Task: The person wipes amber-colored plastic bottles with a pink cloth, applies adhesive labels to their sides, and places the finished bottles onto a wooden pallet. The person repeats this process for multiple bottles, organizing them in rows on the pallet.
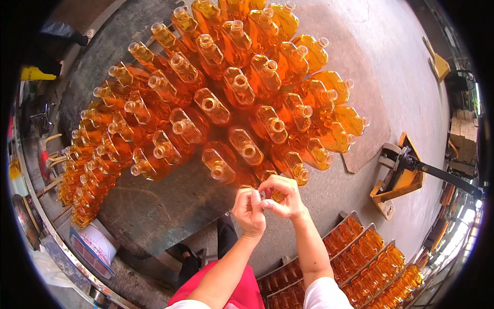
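Many open-necked, flat-sided clear bottles with amber bodies stand upright in rows on a dark worn table; one bottle [245,147] is just ahead of my hands. My left hand [249,211] and my right hand [283,196] meet at the table's near edge, both with fingers closed in a pinch. Between the fingertips there is something small and pale that I cannot make out. Amber shows behind my right thumb, where my hand partly hides a bottle. Another bottle [297,167] stands just beyond my right hand, apart from it.
Below right, several metal-edged trays hold rows of amber bottles [373,262]. A yellow pallet jack [400,175] with a black handle stands on the concrete floor to the right. At lower left is a white bucket [98,242]. A person's dark shoe and leg [64,33] show at upper left.
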{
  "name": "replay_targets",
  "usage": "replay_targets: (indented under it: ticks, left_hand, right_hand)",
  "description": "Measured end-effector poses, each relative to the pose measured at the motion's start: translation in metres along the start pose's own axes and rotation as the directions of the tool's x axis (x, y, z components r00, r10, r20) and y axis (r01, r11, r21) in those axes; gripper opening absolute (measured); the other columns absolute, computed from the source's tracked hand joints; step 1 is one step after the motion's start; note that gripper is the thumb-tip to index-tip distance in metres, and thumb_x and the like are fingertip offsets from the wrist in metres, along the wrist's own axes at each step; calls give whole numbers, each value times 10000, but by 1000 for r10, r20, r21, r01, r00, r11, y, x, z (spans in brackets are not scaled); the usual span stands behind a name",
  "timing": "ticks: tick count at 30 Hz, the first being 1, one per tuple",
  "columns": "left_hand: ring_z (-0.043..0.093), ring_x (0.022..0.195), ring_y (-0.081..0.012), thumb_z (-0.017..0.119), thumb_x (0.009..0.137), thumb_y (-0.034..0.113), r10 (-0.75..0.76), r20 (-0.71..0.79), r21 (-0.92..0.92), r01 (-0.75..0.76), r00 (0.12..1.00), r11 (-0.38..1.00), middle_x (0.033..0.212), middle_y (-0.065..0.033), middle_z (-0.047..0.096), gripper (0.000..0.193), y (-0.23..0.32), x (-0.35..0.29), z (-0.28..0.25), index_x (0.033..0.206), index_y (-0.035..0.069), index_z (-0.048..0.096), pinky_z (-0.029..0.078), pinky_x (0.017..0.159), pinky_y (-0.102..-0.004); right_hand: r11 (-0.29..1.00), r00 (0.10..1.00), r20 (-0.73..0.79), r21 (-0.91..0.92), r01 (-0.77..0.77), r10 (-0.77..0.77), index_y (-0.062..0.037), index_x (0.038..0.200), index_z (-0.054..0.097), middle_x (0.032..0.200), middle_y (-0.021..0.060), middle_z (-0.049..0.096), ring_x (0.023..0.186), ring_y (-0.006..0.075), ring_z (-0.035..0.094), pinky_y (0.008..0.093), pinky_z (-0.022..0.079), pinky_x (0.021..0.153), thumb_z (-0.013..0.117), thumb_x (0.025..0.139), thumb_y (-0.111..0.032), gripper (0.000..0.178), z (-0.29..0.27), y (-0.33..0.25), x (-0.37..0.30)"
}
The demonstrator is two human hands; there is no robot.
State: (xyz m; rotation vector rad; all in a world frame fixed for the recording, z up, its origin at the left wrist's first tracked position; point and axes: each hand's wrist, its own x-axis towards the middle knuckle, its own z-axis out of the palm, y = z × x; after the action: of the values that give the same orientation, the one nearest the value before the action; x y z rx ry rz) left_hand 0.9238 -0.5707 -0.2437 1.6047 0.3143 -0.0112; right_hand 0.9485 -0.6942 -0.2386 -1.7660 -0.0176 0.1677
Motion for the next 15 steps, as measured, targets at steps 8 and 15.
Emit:
replay_targets:
  ticks: [8, 15]
  left_hand:
    - [593, 855, -212, 615, 876, 43, 112, 91, 73, -118, 990, 990, 937, -125, 607, 59, 20, 1, -26, 850, -8, 601, 475, 769, -302]
    - [629, 833, -274, 682, 793, -4, 93, 243, 234, -151, 966, 960, 890, -139, 631, 78, 51, -40, -129, 829, 8, 614, 499, 760, -345]
  right_hand:
    - [921, 961, -123, -338, 196, -250, -62, 855, 691, 796, 93, 647, 698, 259, 640, 333, 523, 632, 792, 702, -159, 207, 7, -61, -13]
    - [879, 986, -148, -456, -141, 81, -101, 1047, 647, 988, 100, 625, 700, 268, 667, 348, 551, 603, 767, 777, -116, 295, 69, -70, -70]
